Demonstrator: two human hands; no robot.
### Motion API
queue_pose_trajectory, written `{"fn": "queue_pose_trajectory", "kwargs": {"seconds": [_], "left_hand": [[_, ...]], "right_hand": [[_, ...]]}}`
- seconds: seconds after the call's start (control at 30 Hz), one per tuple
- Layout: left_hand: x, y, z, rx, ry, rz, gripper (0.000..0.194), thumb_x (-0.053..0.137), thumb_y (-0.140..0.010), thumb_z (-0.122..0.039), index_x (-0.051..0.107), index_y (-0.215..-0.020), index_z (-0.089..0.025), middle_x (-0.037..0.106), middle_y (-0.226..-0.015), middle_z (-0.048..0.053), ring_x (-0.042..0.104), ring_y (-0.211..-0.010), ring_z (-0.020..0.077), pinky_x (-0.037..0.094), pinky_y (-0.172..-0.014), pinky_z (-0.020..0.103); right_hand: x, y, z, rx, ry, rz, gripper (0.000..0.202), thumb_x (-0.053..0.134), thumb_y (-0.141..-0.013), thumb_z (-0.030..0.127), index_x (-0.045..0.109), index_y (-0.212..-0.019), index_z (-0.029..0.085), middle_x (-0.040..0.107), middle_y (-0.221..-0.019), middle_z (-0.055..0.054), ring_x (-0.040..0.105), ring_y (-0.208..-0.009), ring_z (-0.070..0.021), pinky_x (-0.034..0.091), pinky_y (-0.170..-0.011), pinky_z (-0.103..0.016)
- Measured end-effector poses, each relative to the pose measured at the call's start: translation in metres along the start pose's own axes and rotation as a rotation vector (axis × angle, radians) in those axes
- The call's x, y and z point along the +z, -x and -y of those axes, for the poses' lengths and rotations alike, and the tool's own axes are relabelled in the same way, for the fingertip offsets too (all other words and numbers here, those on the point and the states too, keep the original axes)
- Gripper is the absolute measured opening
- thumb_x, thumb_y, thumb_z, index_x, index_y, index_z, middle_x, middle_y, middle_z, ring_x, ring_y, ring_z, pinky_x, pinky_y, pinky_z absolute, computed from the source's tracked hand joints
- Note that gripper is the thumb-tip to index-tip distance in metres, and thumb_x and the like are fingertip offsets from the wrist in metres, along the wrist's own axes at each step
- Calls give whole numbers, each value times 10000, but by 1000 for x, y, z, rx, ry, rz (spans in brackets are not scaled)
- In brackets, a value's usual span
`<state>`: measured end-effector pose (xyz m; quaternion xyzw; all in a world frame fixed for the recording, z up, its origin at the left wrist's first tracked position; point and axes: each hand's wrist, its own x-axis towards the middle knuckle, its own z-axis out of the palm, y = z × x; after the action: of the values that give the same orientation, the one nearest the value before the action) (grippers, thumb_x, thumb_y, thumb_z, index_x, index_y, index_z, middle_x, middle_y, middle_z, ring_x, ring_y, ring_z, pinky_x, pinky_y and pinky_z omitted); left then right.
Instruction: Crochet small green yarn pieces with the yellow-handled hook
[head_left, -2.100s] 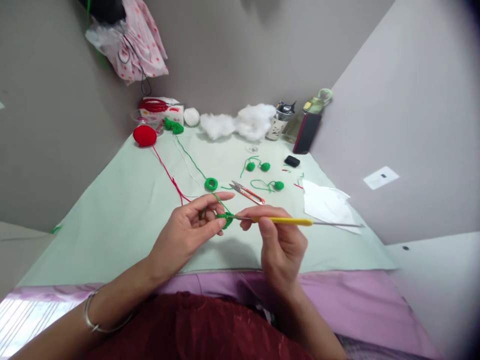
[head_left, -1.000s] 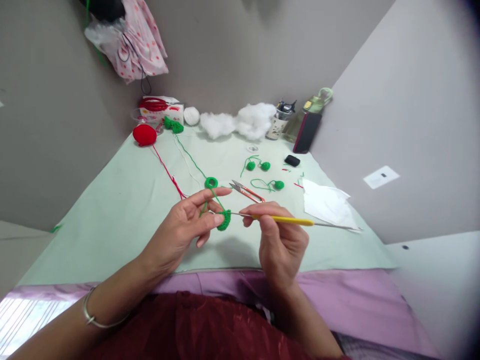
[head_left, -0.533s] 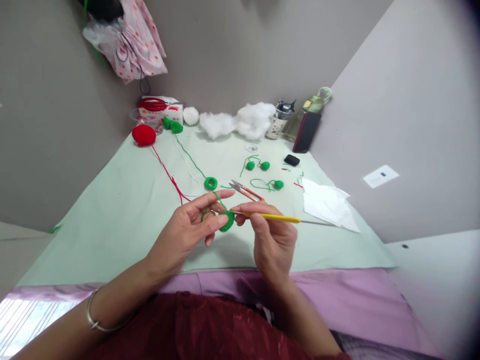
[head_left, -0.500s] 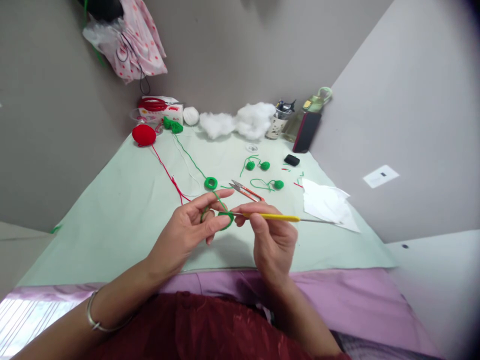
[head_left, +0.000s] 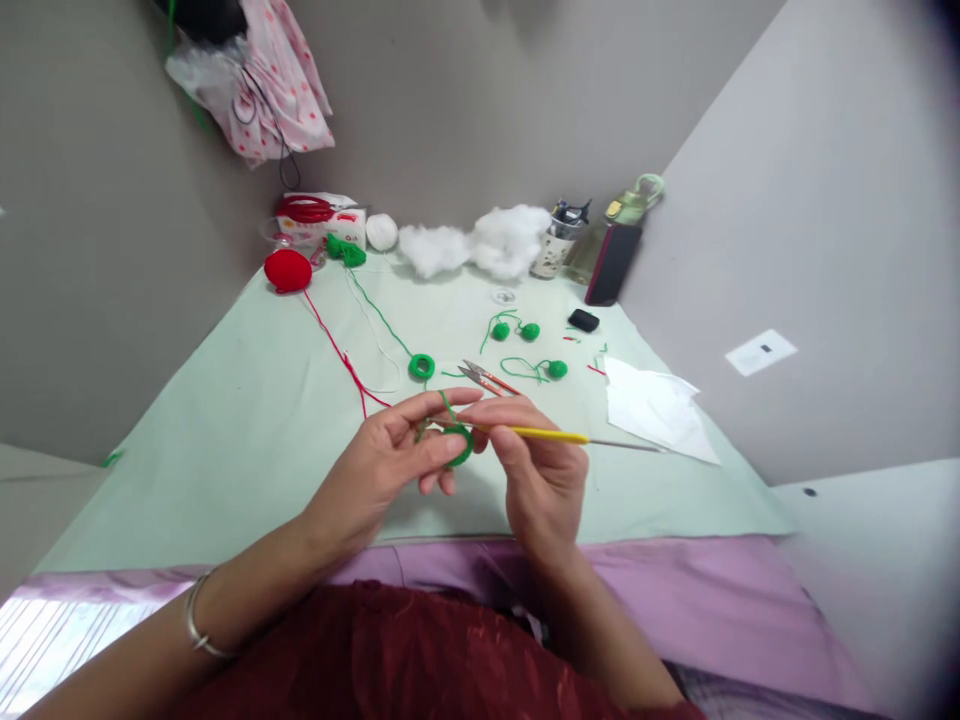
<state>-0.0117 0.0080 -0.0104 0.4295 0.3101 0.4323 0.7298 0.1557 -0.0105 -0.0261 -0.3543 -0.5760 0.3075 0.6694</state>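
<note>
Between thumb and fingers, my left hand point(head_left: 405, 440) pinches a small round green crochet piece point(head_left: 463, 446). Green yarn point(head_left: 447, 403) passes over its raised index finger. My right hand point(head_left: 544, 465) is closed around the yellow handle of a crochet hook point(head_left: 551, 435), whose metal tip lies at the top edge of the green piece; whether it sits inside a stitch is too small to tell. Just beyond my hands, a green ring point(head_left: 421, 367) with yarn running from it lies on the table. Orange-handled thread snips point(head_left: 489, 379) rest behind my right hand, partly hidden by it.
Several small green crocheted balls point(head_left: 556, 369) lie beyond the snips. A red yarn ball point(head_left: 288, 271) stands at the back left, white stuffing point(head_left: 510, 242) along the wall. At right are a phone point(head_left: 615, 264), a black case point(head_left: 583, 320) and white paper point(head_left: 656, 408).
Both hands have drawn slightly closer together. The green piece has shifted a little right and shows more of its round face, while the hook has slid left.
</note>
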Motion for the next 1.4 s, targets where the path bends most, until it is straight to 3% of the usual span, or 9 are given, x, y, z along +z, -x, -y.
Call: {"fn": "queue_pose_trajectory", "kwargs": {"seconds": [0.13,0.37,0.63,0.8,0.9,1.0,1.13,1.23,1.4], "left_hand": [[-3,3,3,50,-125,21,327,749,-946,-321,785,-1271,-326,644,-910,-9,603,-734,103,517,-718,243],[-6,2,-2,85,-191,-47,319,801,-889,-281,810,-1202,-342,614,-942,-13,578,-811,124,511,-757,249],[-5,3,-4,128,-307,-131,327,815,-864,-258,817,-1189,-291,618,-876,-9,521,-759,129,470,-766,261],[0,4,-4,167,-373,-191,367,823,-844,-234,804,-1209,-271,621,-860,-17,480,-683,114,440,-713,261],[5,5,-3,111,-255,-194,503,865,-798,-245,766,-1290,-280,612,-860,-31,426,-630,93,421,-649,243],[4,3,-4,-60,-39,-111,544,865,-809,-292,742,-1339,-265,593,-812,-33,451,-639,89,419,-648,226],[-2,-1,-7,-159,96,-59,446,846,-841,-291,783,-1278,-227,568,-749,-41,358,-574,61,426,-678,224],[-3,-1,-6,-99,61,-54,387,847,-836,-286,814,-1220,-255,628,-860,-2,488,-721,109,420,-699,233],[2,2,3,-47,-50,-22,329,824,-867,-318,822,-1196,-306,686,-943,14,577,-912,169,441,-806,270]], "right_hand": [[-2,0,-5,115,-111,-33,164,649,-1015,294,807,-985,267,775,-917,-23,655,-713,-132,560,-657,-299],[-5,0,-2,166,-199,0,203,586,-1053,312,764,-978,253,783,-911,-13,693,-726,-126,582,-694,-287],[-6,4,6,-55,138,27,220,537,-1056,193,751,-1044,244,781,-948,-24,708,-726,-136,607,-694,-312],[-5,11,1,-373,421,111,269,548,-1015,108,700,-1191,242,787,-1003,-68,752,-902,-203,636,-764,-369],[-5,15,-6,-520,616,130,316,593,-991,106,694,-1249,258,786,-1063,-87,746,-937,-210,641,-757,-359],[-4,16,-8,-614,693,107,338,637,-979,132,714,-1259,303,785,-1098,-81,747,-980,-223,641,-745,-358],[-5,11,-1,-353,341,-29,252,564,-1027,151,751,-1144,273,775,-946,-51,723,-800,-190,615,-686,-363],[-4,6,3,-127,122,-71,221,540,-1049,203,755,-1027,252,746,-868,-31,661,-680,-162,592,-659,-365],[0,3,0,-127,127,2,187,591,-1030,219,775,-1031,251,786,-931,-45,744,-887,-203,618,-743,-365]]}}
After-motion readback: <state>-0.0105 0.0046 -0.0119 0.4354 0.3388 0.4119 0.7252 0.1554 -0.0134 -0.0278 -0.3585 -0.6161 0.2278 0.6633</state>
